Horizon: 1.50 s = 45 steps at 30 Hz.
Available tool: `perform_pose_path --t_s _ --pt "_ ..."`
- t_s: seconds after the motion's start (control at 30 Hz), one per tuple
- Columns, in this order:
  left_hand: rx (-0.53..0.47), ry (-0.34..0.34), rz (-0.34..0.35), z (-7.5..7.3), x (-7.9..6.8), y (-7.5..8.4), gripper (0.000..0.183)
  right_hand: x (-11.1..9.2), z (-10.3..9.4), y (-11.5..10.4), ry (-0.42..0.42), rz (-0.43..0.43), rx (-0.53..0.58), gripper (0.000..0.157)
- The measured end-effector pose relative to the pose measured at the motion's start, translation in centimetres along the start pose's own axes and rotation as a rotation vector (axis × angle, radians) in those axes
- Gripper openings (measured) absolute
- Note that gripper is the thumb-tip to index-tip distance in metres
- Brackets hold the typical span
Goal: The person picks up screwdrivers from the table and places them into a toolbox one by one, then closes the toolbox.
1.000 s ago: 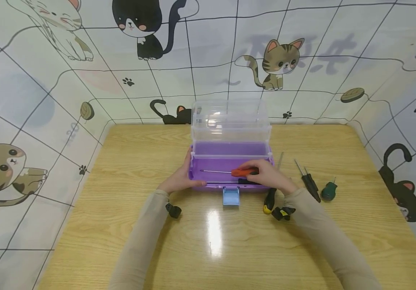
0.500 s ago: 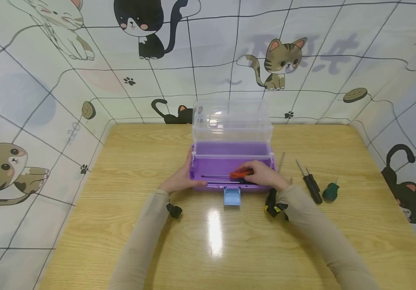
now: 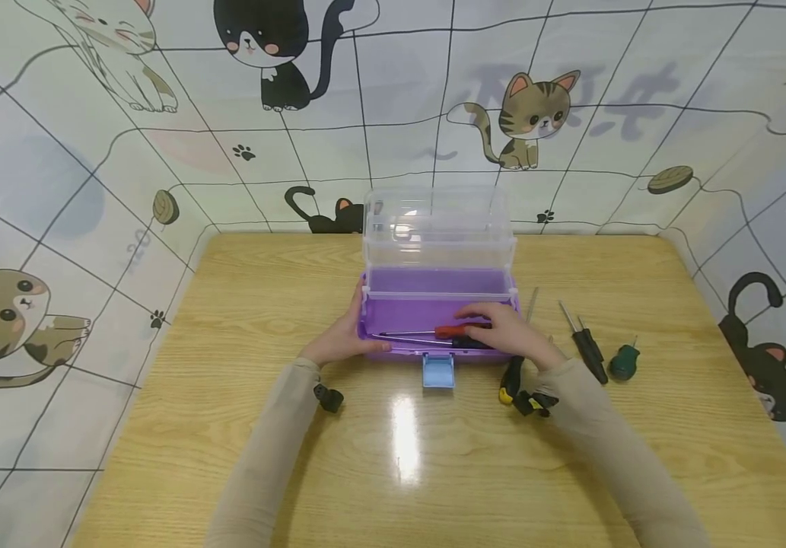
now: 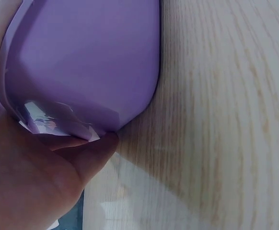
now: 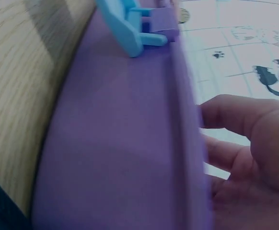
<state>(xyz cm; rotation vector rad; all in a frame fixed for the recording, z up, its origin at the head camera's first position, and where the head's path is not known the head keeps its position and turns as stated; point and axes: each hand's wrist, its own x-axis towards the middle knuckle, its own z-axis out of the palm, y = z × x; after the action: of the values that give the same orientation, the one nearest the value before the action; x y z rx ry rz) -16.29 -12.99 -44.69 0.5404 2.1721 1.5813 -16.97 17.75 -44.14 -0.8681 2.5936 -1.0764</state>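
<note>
A purple toolbox (image 3: 399,308) stands on the table with its transparent lid (image 3: 437,221) raised. At its left end, my left hand (image 3: 345,331) grips the wall, thumb along the front rim; the left wrist view shows the purple end wall beside the fingers (image 4: 98,151). Inside lie a red-handled screwdriver (image 3: 449,332) and, nearer the front, a black-handled screwdriver (image 3: 466,343), shafts pointing left. My right hand (image 3: 505,331) is over the handle ends with loosely bent, parted fingers. In the right wrist view its fingertips are hidden behind the front wall.
A black-and-yellow screwdriver (image 3: 512,373) lies beside the toolbox, under the right wrist. Further right are two black-handled screwdrivers (image 3: 587,350) and a stubby green one (image 3: 623,361). A light blue latch (image 3: 438,371) hangs off the toolbox front. A cat-patterned sheet (image 3: 406,144) surrounds the table.
My right hand has lowered the red-handled screwdriver toward the toolbox front, let it go and drawn back right. The black-handled screwdriver shows more fully. My left hand stays put.
</note>
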Motion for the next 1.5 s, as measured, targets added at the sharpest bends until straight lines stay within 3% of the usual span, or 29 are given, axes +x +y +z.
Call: perform_pose_path --t_s 0.2,0.47,0.67,0.9,1.1,1.5 --pt "-0.030 0.000 0.021 0.0 0.1 -0.2 0.125 -1.3 -1.0 -0.4 0.011 -0.002 0.045 0.029" --pt "0.004 0.004 0.017 0.1 0.0 0.0 0.125 -2.6 -2.5 -0.6 0.006 0.044 0.171 0.031" --pt "0.020 0.005 0.005 0.1 0.0 0.0 0.124 -3.7 -4.3 -3.7 0.038 0.078 0.199 0.030" --pt "0.004 -0.001 0.005 0.1 0.0 0.0 0.124 -4.8 -4.1 -0.5 0.076 0.103 0.209 0.031" --pt "0.018 0.004 0.004 0.0 -0.1 0.0 0.124 -5.6 -4.2 0.1 0.124 0.090 0.204 0.029" --pt "-0.026 0.001 0.025 0.0 0.1 -0.4 0.124 -7.6 -4.2 1.7 0.139 0.186 0.235 0.033"
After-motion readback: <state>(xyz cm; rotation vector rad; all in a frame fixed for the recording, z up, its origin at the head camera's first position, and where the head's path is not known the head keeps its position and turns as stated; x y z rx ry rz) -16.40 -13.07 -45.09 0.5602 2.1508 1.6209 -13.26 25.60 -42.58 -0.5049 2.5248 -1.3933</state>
